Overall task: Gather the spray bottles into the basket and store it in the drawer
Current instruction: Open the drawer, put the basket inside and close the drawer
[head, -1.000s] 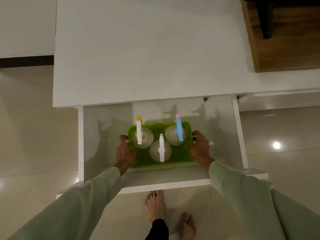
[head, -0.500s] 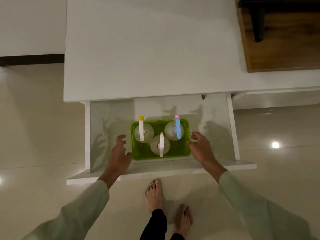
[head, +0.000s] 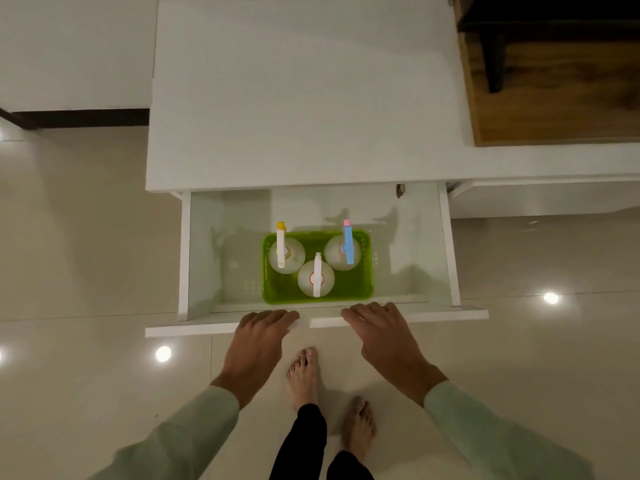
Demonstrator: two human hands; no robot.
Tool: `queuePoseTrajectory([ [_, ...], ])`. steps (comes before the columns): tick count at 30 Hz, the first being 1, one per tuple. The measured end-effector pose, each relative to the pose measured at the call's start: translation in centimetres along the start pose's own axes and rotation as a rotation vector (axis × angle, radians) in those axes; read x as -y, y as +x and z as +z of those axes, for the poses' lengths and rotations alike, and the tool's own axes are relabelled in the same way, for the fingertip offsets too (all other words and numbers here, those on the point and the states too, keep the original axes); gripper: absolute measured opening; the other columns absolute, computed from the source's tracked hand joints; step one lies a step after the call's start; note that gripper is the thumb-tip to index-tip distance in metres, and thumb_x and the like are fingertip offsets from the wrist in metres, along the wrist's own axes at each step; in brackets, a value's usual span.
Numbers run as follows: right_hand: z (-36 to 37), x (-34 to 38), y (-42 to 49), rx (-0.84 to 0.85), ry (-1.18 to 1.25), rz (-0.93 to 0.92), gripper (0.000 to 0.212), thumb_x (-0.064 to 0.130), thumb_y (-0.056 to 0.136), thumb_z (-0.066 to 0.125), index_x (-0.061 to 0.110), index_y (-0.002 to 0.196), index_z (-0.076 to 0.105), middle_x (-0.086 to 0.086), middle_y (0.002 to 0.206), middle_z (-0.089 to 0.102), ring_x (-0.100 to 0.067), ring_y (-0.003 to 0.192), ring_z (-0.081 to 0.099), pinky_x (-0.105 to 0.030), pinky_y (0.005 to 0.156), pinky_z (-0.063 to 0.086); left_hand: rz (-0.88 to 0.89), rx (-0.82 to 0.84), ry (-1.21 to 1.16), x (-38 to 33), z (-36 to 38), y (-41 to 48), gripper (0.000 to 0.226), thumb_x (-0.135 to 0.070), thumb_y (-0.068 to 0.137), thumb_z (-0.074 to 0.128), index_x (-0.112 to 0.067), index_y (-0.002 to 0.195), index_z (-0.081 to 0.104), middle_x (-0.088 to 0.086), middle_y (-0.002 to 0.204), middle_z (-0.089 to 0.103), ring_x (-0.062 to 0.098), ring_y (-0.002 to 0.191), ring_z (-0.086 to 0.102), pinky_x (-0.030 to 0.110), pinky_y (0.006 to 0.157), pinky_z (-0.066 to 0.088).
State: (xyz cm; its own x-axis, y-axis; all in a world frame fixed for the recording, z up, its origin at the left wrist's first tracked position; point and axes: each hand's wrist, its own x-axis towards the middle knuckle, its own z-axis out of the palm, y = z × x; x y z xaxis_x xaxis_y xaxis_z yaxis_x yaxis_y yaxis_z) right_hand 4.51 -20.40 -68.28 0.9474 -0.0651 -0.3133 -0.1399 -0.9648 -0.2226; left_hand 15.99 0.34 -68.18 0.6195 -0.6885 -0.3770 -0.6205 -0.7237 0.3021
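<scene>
A green basket (head: pixel 360 289) stands on the floor of the open white drawer (head: pixel 449 258). Three clear spray bottles stand upright in it: one with a yellow-tipped head (head: pixel 281 249), one with a blue and pink head (head: pixel 347 242), one with a white head (head: pixel 317 278). My left hand (head: pixel 258 336) and my right hand (head: pixel 379 329) rest flat with the fingers on the drawer's front panel (head: pixel 194 329), just in front of the basket. Neither hand holds anything.
The drawer sticks out from under a white cabinet top (head: pixel 304 98). A wooden surface (head: pixel 554 91) lies at the upper right. My bare feet (head: pixel 304 375) stand on the glossy tiled floor right below the drawer front.
Both hands let go of the basket's sides, drew back out of the drawer and came down on its front panel. The basket stays where it was set.
</scene>
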Motion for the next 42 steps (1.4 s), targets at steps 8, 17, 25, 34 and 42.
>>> queuePoseTrajectory([
  [8, -0.2, -0.7, 2.8, -0.097, -0.083, 0.018, 0.063, -0.01, 0.047, 0.065, 0.015, 0.104, 0.074, 0.002, 0.089, 0.072, -0.024, 0.076, 0.068, -0.035, 0.067, 0.053, -0.002, -0.153, -0.021, 0.7, -0.9, 3.3, 0.047, 0.004, 0.068, 0.082, -0.014, 0.11, 0.074, 0.007, 0.105, 0.077, 0.029, 0.093, 0.074, 0.041, 0.082, 0.059],
  [17, -2.3, -2.8, 9.0, -0.193, -0.065, 0.05, 0.086, -0.02, 0.067, 0.038, 0.008, 0.148, 0.048, -0.023, 0.154, 0.044, -0.04, 0.144, 0.041, -0.055, 0.112, 0.042, 0.004, -0.3, 0.112, 2.0, -4.3, 10.0, 0.103, -0.017, 0.075, 0.079, -0.012, 0.156, 0.015, 0.014, 0.166, 0.006, 0.031, 0.154, 0.003, 0.052, 0.122, 0.019],
  [25, -4.2, -5.5, 15.4, -0.327, -0.12, 0.056, 0.11, -0.02, 0.076, 0.054, 0.021, 0.162, 0.0, -0.014, 0.17, -0.007, -0.035, 0.157, -0.006, -0.061, 0.124, 0.013, 0.015, -0.284, 0.168, 3.6, -6.8, 15.5, 0.097, -0.017, 0.088, 0.069, -0.013, 0.157, 0.001, 0.013, 0.166, -0.004, 0.032, 0.153, -0.006, 0.051, 0.124, 0.014],
  [34, -5.5, -7.0, 18.4, -0.274, -0.239, 0.037, 0.082, -0.013, 0.08, 0.059, 0.018, 0.152, 0.033, -0.017, 0.161, 0.032, -0.036, 0.142, 0.038, -0.052, 0.106, 0.037, -0.046, -0.335, 0.209, 3.7, -8.4, 18.6, 0.058, -0.009, 0.076, 0.075, -0.017, 0.128, 0.05, 0.007, 0.145, 0.047, 0.032, 0.128, 0.045, 0.048, 0.098, 0.039],
  [42, -6.5, -5.8, 19.9, -0.322, -0.333, 0.104, 0.07, -0.017, 0.066, 0.051, 0.017, 0.127, 0.045, -0.013, 0.134, 0.046, -0.032, 0.108, 0.047, -0.048, 0.08, 0.039, -0.069, -0.455, 0.273, 3.3, -8.4, 19.7, 0.05, 0.009, 0.071, 0.061, -0.017, 0.112, 0.05, 0.006, 0.123, 0.057, 0.032, 0.107, 0.052, 0.044, 0.083, 0.043],
])
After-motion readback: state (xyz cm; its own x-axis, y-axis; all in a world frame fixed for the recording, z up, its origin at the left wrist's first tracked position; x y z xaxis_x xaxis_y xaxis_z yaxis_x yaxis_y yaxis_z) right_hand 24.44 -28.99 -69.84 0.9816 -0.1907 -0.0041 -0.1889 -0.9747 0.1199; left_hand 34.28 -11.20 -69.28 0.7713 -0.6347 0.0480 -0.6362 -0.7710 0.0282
